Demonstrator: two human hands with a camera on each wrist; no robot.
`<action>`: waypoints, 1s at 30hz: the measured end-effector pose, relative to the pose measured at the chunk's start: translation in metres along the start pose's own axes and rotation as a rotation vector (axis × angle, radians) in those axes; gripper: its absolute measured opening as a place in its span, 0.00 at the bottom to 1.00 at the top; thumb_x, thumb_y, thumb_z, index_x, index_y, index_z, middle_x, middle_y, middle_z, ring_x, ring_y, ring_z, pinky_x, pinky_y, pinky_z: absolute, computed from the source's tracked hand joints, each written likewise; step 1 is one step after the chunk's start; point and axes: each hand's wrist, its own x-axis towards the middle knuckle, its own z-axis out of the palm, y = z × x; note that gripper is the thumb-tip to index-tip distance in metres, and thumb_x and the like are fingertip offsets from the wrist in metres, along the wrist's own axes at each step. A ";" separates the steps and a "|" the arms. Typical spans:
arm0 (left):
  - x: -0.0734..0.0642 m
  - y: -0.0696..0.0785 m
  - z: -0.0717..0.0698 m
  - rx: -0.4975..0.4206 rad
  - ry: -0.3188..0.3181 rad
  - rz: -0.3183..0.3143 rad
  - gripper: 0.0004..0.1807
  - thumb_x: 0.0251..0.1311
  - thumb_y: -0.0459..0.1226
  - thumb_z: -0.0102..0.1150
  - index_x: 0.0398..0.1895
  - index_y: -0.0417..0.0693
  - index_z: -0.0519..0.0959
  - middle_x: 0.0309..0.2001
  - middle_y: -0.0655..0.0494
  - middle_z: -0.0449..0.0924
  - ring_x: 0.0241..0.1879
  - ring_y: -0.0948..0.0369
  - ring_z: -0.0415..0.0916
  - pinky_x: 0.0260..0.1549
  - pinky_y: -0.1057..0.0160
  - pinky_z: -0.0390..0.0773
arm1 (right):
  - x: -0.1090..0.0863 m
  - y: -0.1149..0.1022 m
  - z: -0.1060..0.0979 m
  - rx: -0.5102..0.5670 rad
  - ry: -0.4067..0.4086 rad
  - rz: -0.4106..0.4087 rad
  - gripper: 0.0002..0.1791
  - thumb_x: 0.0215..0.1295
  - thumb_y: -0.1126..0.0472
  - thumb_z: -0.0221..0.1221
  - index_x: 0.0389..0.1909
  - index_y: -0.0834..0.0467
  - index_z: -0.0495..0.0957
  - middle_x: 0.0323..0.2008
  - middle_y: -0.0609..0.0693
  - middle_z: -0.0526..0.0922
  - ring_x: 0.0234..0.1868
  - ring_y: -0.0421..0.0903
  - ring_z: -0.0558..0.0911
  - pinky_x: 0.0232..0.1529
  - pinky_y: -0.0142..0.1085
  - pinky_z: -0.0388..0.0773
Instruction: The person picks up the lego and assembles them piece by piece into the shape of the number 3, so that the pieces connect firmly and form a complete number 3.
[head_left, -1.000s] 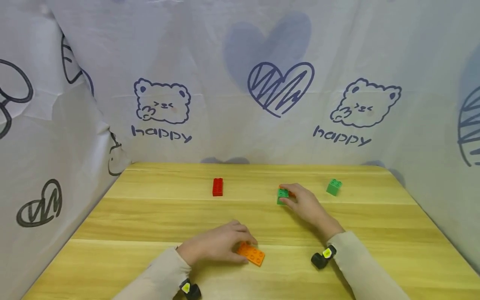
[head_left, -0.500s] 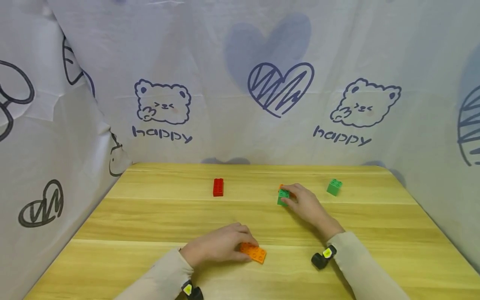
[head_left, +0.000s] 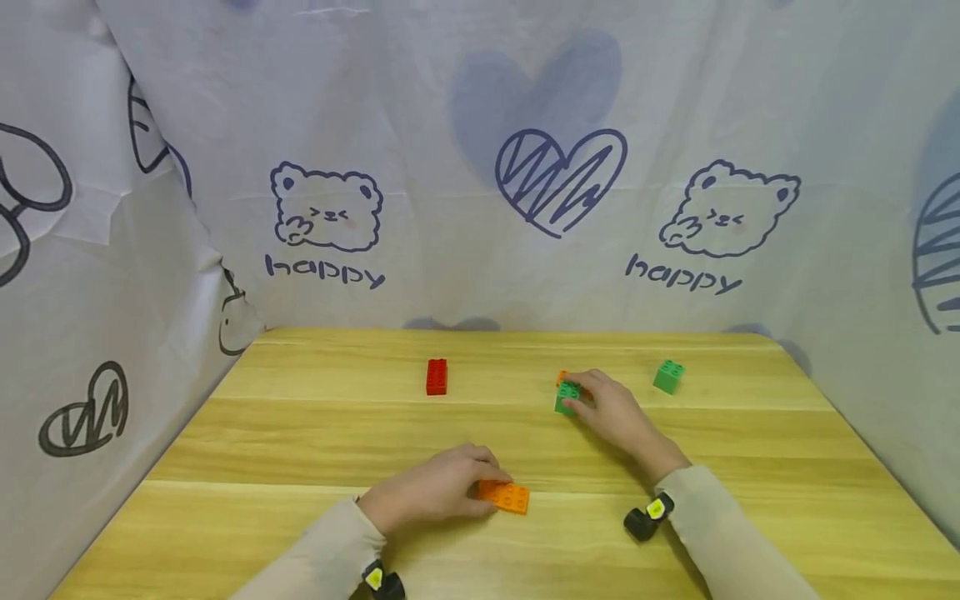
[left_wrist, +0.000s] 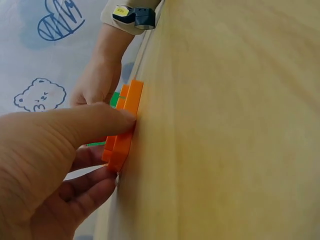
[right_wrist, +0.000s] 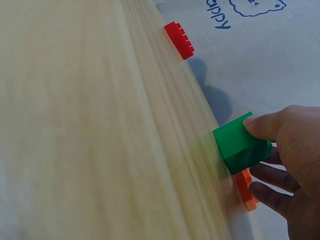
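Observation:
In the head view my left hand (head_left: 438, 487) pinches a flat orange building brick (head_left: 511, 497) low over the front-middle of the table. The left wrist view shows the thumb on one long side of this orange brick (left_wrist: 127, 122), with fingers curled behind it. Farther back and to the right, my right hand (head_left: 617, 415) holds a green building brick (head_left: 566, 400), thumb against its near side. Another orange brick (right_wrist: 245, 189) sits just behind the green brick (right_wrist: 240, 145), close to my right fingertips and partly hidden by them.
A red brick (head_left: 437, 377) lies at the back, left of my right hand. Another green brick (head_left: 668, 377) stands at the back right of the wooden table (head_left: 300, 417). A printed white cloth (head_left: 450, 250) hangs behind and at both sides.
The orange brick in my left hand has turned, its right end swinging away from me, and the left hand has shifted only slightly. My right hand stays at the green brick.

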 end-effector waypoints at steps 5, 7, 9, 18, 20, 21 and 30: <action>0.000 -0.002 0.002 0.028 0.051 -0.032 0.20 0.61 0.46 0.66 0.54 0.49 0.81 0.46 0.61 0.79 0.46 0.66 0.73 0.50 0.67 0.73 | -0.001 -0.001 -0.001 0.001 -0.011 0.006 0.26 0.67 0.53 0.62 0.62 0.60 0.74 0.51 0.55 0.79 0.48 0.53 0.80 0.51 0.51 0.76; 0.000 -0.003 0.002 0.043 0.061 -0.046 0.20 0.61 0.47 0.66 0.54 0.50 0.81 0.46 0.62 0.78 0.46 0.66 0.73 0.50 0.67 0.73 | -0.002 -0.002 -0.001 0.002 -0.022 0.015 0.27 0.68 0.53 0.62 0.64 0.61 0.73 0.51 0.55 0.78 0.48 0.53 0.80 0.51 0.50 0.76; 0.000 -0.004 0.002 0.045 0.068 -0.053 0.21 0.61 0.48 0.66 0.55 0.51 0.81 0.45 0.62 0.78 0.45 0.66 0.73 0.49 0.67 0.74 | -0.003 -0.003 -0.002 0.006 -0.030 0.024 0.28 0.68 0.53 0.62 0.65 0.61 0.72 0.52 0.55 0.78 0.48 0.52 0.80 0.50 0.50 0.77; -0.001 -0.006 0.005 0.055 0.104 -0.055 0.20 0.61 0.48 0.66 0.52 0.50 0.82 0.44 0.62 0.79 0.42 0.66 0.72 0.46 0.67 0.74 | -0.007 -0.009 -0.005 0.003 -0.020 -0.018 0.25 0.69 0.53 0.61 0.62 0.61 0.74 0.51 0.53 0.78 0.49 0.53 0.80 0.49 0.49 0.79; -0.001 -0.006 0.006 0.065 0.116 -0.057 0.19 0.61 0.48 0.66 0.51 0.49 0.82 0.44 0.61 0.79 0.43 0.65 0.73 0.47 0.66 0.75 | -0.009 -0.013 -0.007 0.012 -0.022 -0.028 0.25 0.69 0.53 0.60 0.62 0.60 0.74 0.51 0.52 0.78 0.49 0.54 0.80 0.49 0.49 0.79; -0.001 -0.006 0.006 0.070 0.119 -0.059 0.19 0.61 0.49 0.66 0.50 0.49 0.82 0.44 0.61 0.79 0.43 0.64 0.73 0.47 0.66 0.75 | -0.009 -0.014 -0.008 0.017 -0.024 -0.030 0.24 0.69 0.53 0.60 0.62 0.60 0.74 0.51 0.52 0.78 0.50 0.54 0.80 0.49 0.49 0.79; 0.000 -0.005 0.005 0.116 0.129 -0.056 0.19 0.61 0.50 0.65 0.49 0.50 0.82 0.44 0.62 0.79 0.45 0.63 0.72 0.49 0.65 0.74 | -0.016 -0.030 -0.014 0.012 -0.006 -0.093 0.22 0.69 0.53 0.61 0.60 0.58 0.76 0.48 0.49 0.78 0.48 0.51 0.80 0.47 0.46 0.79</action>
